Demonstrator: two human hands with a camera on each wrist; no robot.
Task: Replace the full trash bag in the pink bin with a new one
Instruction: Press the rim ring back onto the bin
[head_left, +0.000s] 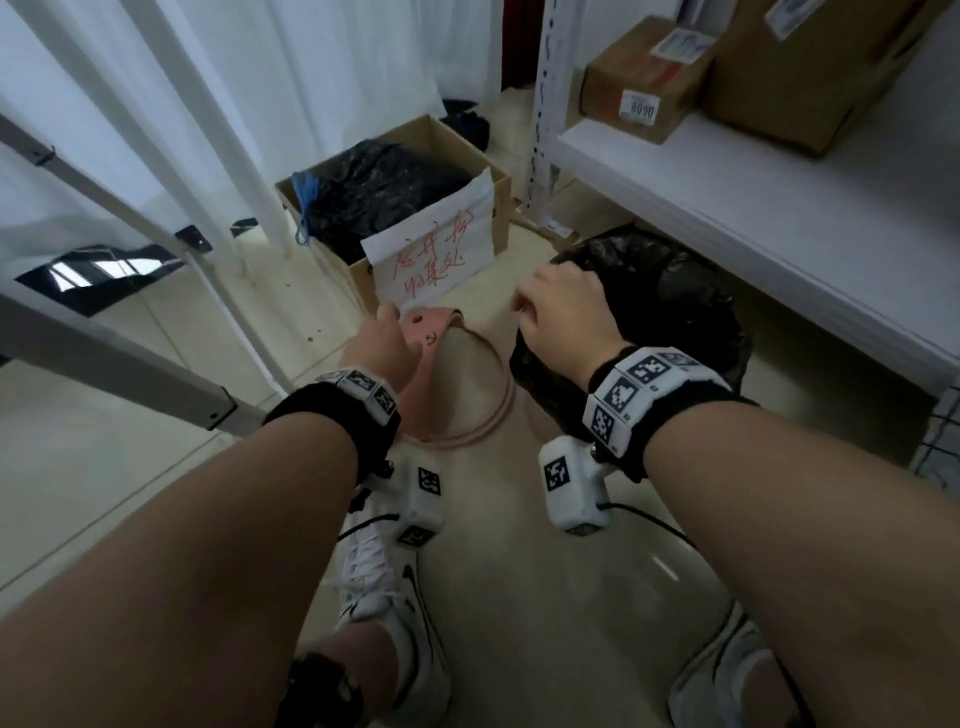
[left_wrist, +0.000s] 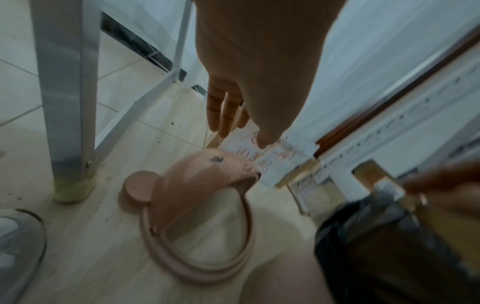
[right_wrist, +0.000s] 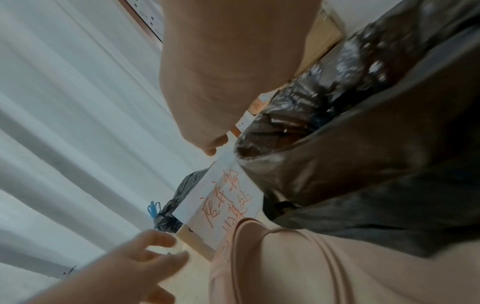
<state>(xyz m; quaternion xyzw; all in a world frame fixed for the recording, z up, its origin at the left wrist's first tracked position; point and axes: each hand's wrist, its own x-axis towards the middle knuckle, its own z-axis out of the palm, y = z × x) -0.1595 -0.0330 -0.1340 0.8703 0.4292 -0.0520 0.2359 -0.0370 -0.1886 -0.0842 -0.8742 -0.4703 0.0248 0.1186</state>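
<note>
The pink ring lid (head_left: 467, 415) of the bin lies flat on the floor just below the left hand (head_left: 376, 345), whose fingers are straight and relaxed and hold nothing — in the left wrist view they hang just above the lid's hooded end. The right hand (head_left: 566, 312) is curled over the near edge of the black trash bag (head_left: 675, 312), which bulges beside and beyond it under the white shelf (head_left: 727, 197); its fingertips are hidden, so I cannot tell whether it has a real grip on the plastic. The pink bin itself is hidden under the bag.

The step in hand looks like freeing the full bag. To do it well, the left hand should come across to the bag's far rim so both hands gather the mouth evenly, then lift straight up — the film is thin and could tear if dragged sideways against the shelf. A cardboard box (head_left: 498, 208) with a tied bag (head_left: 374, 197) stands beyond the left hand, a likely drop spot.
</note>
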